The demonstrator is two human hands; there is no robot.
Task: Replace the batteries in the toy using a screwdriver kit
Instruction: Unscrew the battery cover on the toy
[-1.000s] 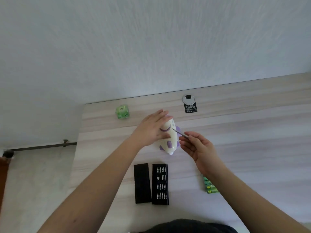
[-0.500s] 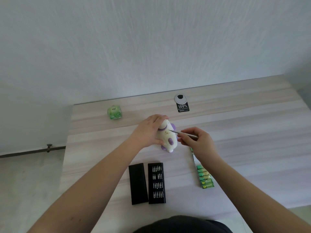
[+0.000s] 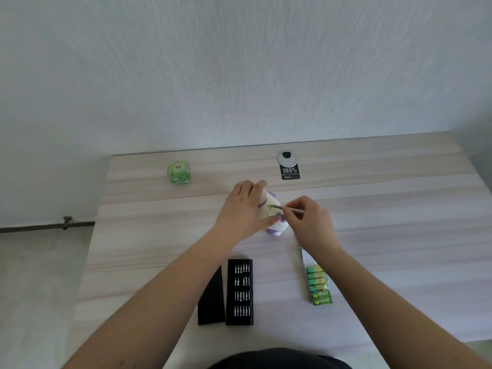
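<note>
One white and purple plastic toy (image 3: 271,211) lies near the middle of the pale wood-grain table (image 3: 386,222). The left hand (image 3: 243,210) wraps over its left side, fingers curled round the body and thumb pressed along its near edge. The right hand (image 3: 306,222) pinches one thin silver screwdriver (image 3: 288,208) between thumb and fingertips, the tip touching the toy's white face.

Nearer the person lie one open black bit tray (image 3: 239,292) with four rows of silver bits and, just left of it, one black lid (image 3: 211,302). To the right sits one pack of green batteries (image 3: 318,287); about five show, the rest hidden under the right forearm. At the far edge are one green wrapped packet (image 3: 179,172) and one round grey cable grommet (image 3: 286,157) with a black label (image 3: 290,172) touching it.
</note>
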